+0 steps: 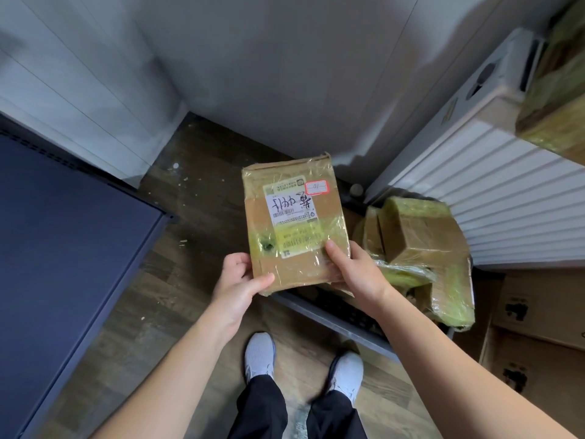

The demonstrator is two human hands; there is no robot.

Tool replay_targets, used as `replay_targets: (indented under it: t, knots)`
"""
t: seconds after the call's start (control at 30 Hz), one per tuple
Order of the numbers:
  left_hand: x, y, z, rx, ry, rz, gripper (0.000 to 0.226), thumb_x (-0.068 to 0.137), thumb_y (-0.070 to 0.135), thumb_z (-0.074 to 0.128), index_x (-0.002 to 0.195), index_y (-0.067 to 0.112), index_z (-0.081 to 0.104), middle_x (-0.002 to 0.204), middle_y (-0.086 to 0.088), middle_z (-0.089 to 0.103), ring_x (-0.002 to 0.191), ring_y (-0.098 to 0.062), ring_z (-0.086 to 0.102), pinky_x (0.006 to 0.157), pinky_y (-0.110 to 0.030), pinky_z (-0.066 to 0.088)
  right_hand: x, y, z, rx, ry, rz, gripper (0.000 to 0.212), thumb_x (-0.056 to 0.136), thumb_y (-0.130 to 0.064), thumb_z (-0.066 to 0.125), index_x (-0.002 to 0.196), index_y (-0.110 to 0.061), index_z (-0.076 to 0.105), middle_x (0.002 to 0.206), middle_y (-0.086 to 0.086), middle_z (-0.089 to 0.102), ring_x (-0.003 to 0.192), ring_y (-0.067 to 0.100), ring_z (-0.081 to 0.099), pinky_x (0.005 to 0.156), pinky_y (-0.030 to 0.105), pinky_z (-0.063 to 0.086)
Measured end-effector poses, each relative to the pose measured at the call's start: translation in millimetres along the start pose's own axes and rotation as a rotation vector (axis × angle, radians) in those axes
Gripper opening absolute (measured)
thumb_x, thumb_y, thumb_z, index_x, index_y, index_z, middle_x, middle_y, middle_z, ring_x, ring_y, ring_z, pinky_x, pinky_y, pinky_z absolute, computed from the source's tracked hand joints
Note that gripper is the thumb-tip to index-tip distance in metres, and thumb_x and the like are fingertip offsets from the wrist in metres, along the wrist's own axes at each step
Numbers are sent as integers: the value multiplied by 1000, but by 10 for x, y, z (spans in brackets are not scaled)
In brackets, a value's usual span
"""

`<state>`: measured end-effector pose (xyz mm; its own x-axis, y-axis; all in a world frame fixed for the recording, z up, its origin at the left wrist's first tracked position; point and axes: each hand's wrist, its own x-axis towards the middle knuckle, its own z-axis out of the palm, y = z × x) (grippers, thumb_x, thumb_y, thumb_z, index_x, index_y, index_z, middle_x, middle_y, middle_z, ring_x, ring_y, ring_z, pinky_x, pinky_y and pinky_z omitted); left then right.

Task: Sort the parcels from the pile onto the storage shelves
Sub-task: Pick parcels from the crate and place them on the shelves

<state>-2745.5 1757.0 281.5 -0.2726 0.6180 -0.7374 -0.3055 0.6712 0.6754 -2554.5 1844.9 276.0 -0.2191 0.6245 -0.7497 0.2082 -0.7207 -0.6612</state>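
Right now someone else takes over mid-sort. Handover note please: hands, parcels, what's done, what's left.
Left hand grips the near left corner of the parcel. Right hand grips its near right corner, thumb on top.
The parcel is held over the floor, label up, with a red-bordered sticker near its far right corner.
The pile of taped parcels sits low on the right, beside the white ribbed panel.
Done: this parcel is off the pile.
Left: shelve it, then the rest. No shelf slot is clearly in view.
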Motion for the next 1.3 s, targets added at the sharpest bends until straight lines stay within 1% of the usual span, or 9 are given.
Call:
replay_targets:
  t: [0.13, 0.3, 0.43, 0.6, 0.7, 0.8, 1.0, 1.13, 1.3]
  knots:
    - [-4, 59, 5, 88, -50, 28, 72, 82, -11, 67, 131, 30, 34, 118, 8, 61, 108, -6, 62, 79, -21, 50, 20, 50, -19, 52, -5, -61, 20, 101, -22, 54, 117, -13, 60, 115, 11, 70, 100, 24, 69, 87, 36, 59]
    - [5, 63, 26, 161, -41, 31, 67, 82, -8, 70, 126, 29, 35, 112, 11, 62, 98, -1, 65, 71, -16, 51, 41, 43, -56, -21, 54, -92, 19, 101, -20, 54, 116, -15, 64, 111, 9, 72, 103, 28, 68, 94, 48, 55]
    - [37, 119, 4, 255, -2, 1, 47, 87, 16, 71, 124, 26, 43, 124, 2, 62, 106, -8, 62, 90, -31, 52, 52, -58, -53, -238, 209, -181, 16, 96, -21, 62, 110, -19, 70, 98, 0, 74, 97, 24, 69, 91, 45, 54]
    - [49, 616, -83, 684, 455, 566, 56, 89, 6, 61, 140, 17, 40, 143, -5, 37, 122, -7, 38, 96, -22, 35, -7, -371, 33, -607, 215, -309, 31, 93, -21, 68, 123, -18, 69, 104, -5, 70, 95, 9, 61, 86, 22, 46]
    - [115, 911, -6, 1155, 133, 763, 54, 92, 22, 62, 143, 20, 44, 146, 2, 41, 136, -12, 32, 111, -28, 28, -32, -583, 180, -899, 112, -465, 39, 91, -19, 69, 130, -17, 65, 115, 1, 70, 105, 15, 62, 92, 20, 44]
    - [190, 945, 114, 1410, -191, 589, 66, 90, 39, 65, 148, 24, 37, 151, 5, 38, 141, -15, 31, 117, -38, 28, -1, -748, 334, -1148, -31, -653, 42, 87, -19, 71, 128, -17, 66, 112, 8, 70, 109, 26, 60, 96, 35, 45]
    - [184, 866, 135, 1286, -23, 570, 33, 89, 47, 63, 111, 23, 59, 112, 7, 61, 104, -20, 58, 76, -31, 38, 69, -993, 412, -1231, -84, -792, 27, 85, -12, 70, 112, -11, 73, 113, 7, 68, 117, 25, 56, 97, 39, 46]
    - [158, 766, 131, 1108, 109, 447, 22, 88, 45, 65, 97, 25, 61, 82, 12, 57, 76, -18, 51, 65, -31, 34, 126, -979, 407, -1127, -32, -805, 27, 89, -6, 64, 115, -10, 70, 130, 9, 60, 126, 23, 53, 102, 31, 43]
    - [295, 601, 94, 866, 130, 258, 24, 86, 37, 69, 72, 21, 58, 69, 7, 63, 68, -18, 61, 57, -31, 44, 125, -745, 395, -1050, 125, -711, 47, 87, -13, 67, 133, -14, 57, 144, 7, 47, 131, 22, 47, 105, 32, 43]
